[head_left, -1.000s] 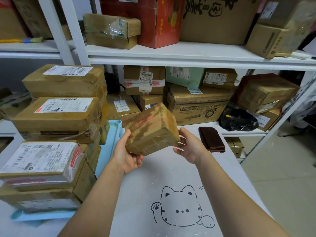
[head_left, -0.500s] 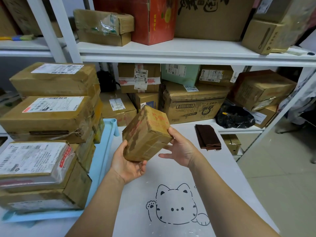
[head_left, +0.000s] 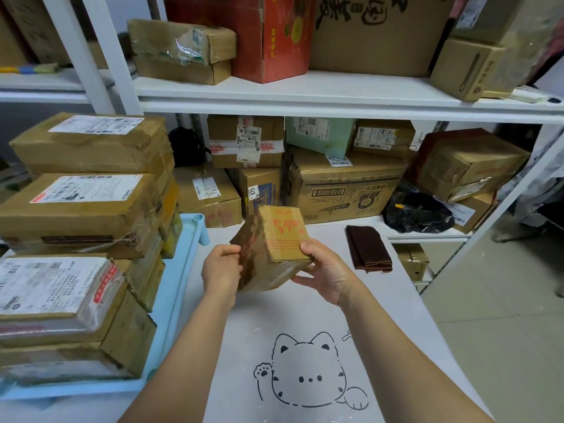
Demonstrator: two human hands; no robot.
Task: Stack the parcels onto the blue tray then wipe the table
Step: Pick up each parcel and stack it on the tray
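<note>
We hold small box (head_left: 274, 248) mid-frame above table (head_left: 305, 315), left hand (head_left: 221, 268) and right hand (head_left: 323, 270) clamping sides. Stack (head_left: 82, 209) on tray (head_left: 180, 288), left of frame, tall: adding carelessly could topple it.

Both bare forearms reach forward, angled in toward each other. The left hand (head_left: 221, 270) grips the box (head_left: 282, 236) at its left side, fingers curled over the edge. The right hand (head_left: 325, 271) holds the right corner, thumb on top, fingers beneath.
</note>
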